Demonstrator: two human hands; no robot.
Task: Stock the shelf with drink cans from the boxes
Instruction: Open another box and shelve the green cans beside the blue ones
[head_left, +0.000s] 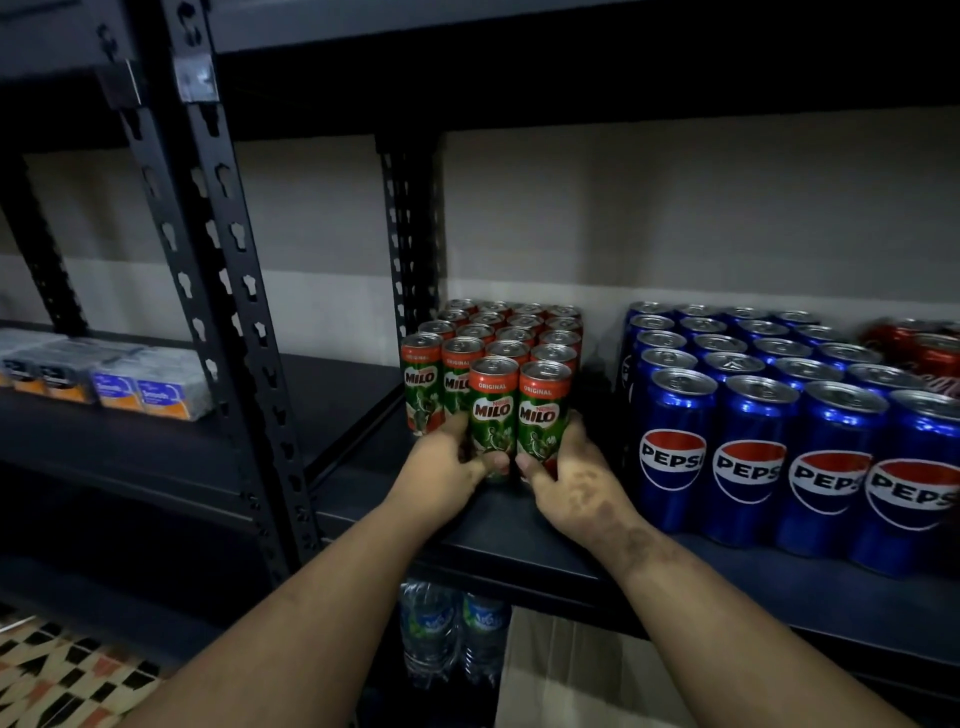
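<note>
Presently on the shelf (519, 540): one block of green Milo cans (498, 338), upright, packed in rows against the back-left upright post.

- Front pair: two Milo cans stand at the front right of the block. The left hand (441, 467) curls round the base of the left front can (493, 410); the right hand (566, 467) curls round the base of the right front can (544, 410). Thumbs meet low at the front, between the two cans. Both cans appear to rest on the shelf board, touching each other and the row behind.
- Neighbouring stock: Pepsi cans (748, 441), blue, in rows to the right, apart from the Milo block by a narrow gap. Red cans (930, 353) at far right, partly out of view.
- Elsewhere: small boxed goods (140, 389) on the left bay; water bottles (452, 629) and a cardboard box (561, 670) below.

Step in hand, as judged: seating the front pair flush with the block. To do it well, keep the grip low, press both cans back evenly until they meet the row behind, and square the labels forward. The front row looks two cans short on the left side; fill that next. Release gently, since slim cans tip easily.
</note>
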